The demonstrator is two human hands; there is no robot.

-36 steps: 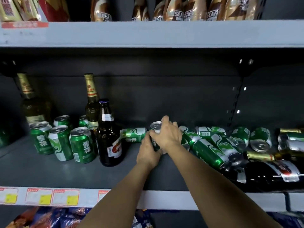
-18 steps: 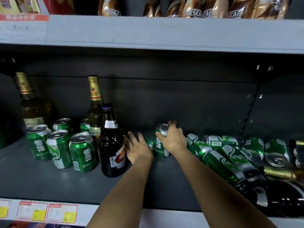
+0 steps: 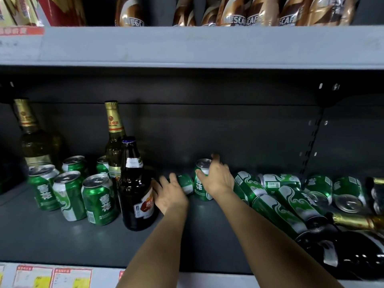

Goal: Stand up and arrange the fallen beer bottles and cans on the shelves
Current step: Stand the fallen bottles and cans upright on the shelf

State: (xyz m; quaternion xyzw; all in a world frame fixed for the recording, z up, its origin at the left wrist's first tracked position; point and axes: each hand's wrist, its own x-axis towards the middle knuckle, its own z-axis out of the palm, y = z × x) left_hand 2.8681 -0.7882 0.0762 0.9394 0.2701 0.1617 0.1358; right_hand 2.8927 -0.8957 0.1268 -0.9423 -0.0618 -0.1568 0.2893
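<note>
Upright green aluminium beer can (image 3: 202, 181) at mid-shelf, gripped by the right hand (image 3: 219, 179), thumb on the near side, fingers curled round the far side. Just left of it, a fallen green beer can (image 3: 185, 183) lying on its side, touched by the left hand (image 3: 168, 194), fingers spread and reaching onto it; whether curled round it, cannot tell. Both on the dark grey metal shelf (image 3: 62, 242).

Left of the left hand, almost touching it, a tall dark brown glass bottle with a blue cap (image 3: 136, 188), upright. Behind that, a green glass bottle with a gold foil neck (image 3: 114, 142), also upright. Further left, a cluster of upright green cans (image 3: 70, 192), and at the back a second gold-necked bottle (image 3: 31, 140).

Right of the right arm, a heap of fallen green cans (image 3: 288, 196) lying on their sides, several touching. Nearer the front edge, a fallen dark glass bottle (image 3: 353, 252) and a gold foil neck (image 3: 357, 222) lying flat.

Along the shelf's front edge, price labels (image 3: 52, 277). On the shelf above, brown coffee packs (image 3: 239, 13).
</note>
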